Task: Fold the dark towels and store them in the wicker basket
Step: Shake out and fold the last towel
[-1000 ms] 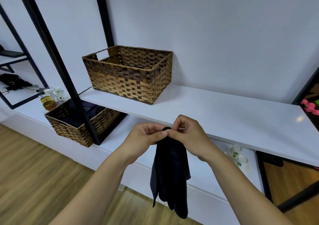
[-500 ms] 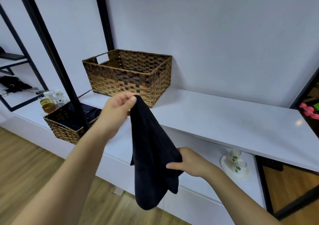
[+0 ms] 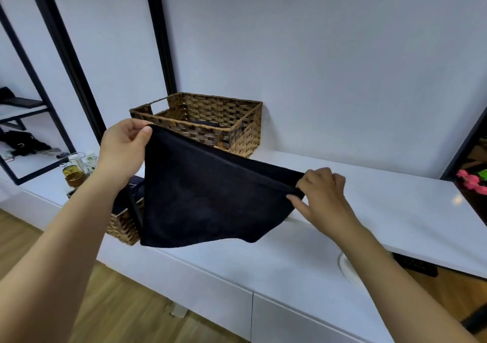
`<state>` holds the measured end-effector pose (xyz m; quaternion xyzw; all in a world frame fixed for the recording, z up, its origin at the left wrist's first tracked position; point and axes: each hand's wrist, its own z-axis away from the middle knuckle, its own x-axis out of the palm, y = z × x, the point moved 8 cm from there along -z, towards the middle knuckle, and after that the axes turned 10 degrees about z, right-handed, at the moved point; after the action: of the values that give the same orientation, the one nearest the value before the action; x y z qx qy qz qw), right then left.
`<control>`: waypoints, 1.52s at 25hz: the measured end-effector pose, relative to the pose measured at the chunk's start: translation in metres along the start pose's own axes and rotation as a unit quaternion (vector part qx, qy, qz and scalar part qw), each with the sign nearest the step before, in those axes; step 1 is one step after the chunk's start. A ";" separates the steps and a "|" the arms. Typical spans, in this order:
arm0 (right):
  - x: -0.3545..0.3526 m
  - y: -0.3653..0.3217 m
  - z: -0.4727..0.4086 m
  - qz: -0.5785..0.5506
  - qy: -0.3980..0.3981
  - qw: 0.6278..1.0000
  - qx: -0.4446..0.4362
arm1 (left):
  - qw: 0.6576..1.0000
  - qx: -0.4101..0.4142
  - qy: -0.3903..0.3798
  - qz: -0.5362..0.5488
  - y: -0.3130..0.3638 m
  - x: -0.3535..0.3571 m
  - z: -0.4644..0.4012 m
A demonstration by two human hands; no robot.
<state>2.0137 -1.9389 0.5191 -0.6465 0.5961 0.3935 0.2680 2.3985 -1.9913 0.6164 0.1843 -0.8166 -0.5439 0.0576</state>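
Observation:
A dark towel (image 3: 205, 197) hangs spread out in the air in front of the white shelf (image 3: 382, 205). My left hand (image 3: 123, 147) pinches its upper left corner. My right hand (image 3: 324, 197) pinches the upper right corner, lower than the left, so the top edge slopes down to the right. Behind the towel a wicker basket (image 3: 237, 129) stands on the shelf against the wall, with something dark lying inside. A second wicker basket (image 3: 123, 226) with dark cloth in it sits on the lower ledge, partly hidden by the towel and my left arm.
Black frame posts (image 3: 160, 34) rise beside the basket. Glass jars (image 3: 76, 168) stand on the lower ledge at left. A white plate (image 3: 347, 266) lies under my right arm. Pink objects (image 3: 471, 182) sit at the far right. Wooden floor (image 3: 126, 305) lies below.
The towel went from a bunched strip held by both hands together to a spread sheet. My hands moved apart, the left up and left, the right out to the right corner.

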 end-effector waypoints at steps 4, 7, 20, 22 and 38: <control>-0.023 0.029 -0.028 0.083 -0.044 0.993 0.074 | 0.999 0.030 0.013 -0.018 0.017 0.002 -0.007; -0.039 0.046 -0.040 0.071 -0.050 0.990 0.111 | 0.993 0.058 0.002 -0.099 0.029 0.009 -0.012; -0.111 0.139 -0.030 -0.199 -0.047 0.946 0.253 | 0.972 0.087 -0.064 -0.210 0.069 0.083 -0.007; -0.130 0.153 -0.016 -0.310 0.005 0.909 0.277 | 0.980 0.079 -0.064 -0.168 0.068 0.088 0.000; -0.170 0.212 0.035 -0.465 0.076 0.811 0.347 | 0.996 0.040 -0.073 0.012 0.118 0.123 0.054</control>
<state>1.8026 -1.8461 0.6668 -0.7383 0.3392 -0.0614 0.5797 2.2407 -1.9486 0.6887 0.1362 -0.8417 -0.5225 -0.0026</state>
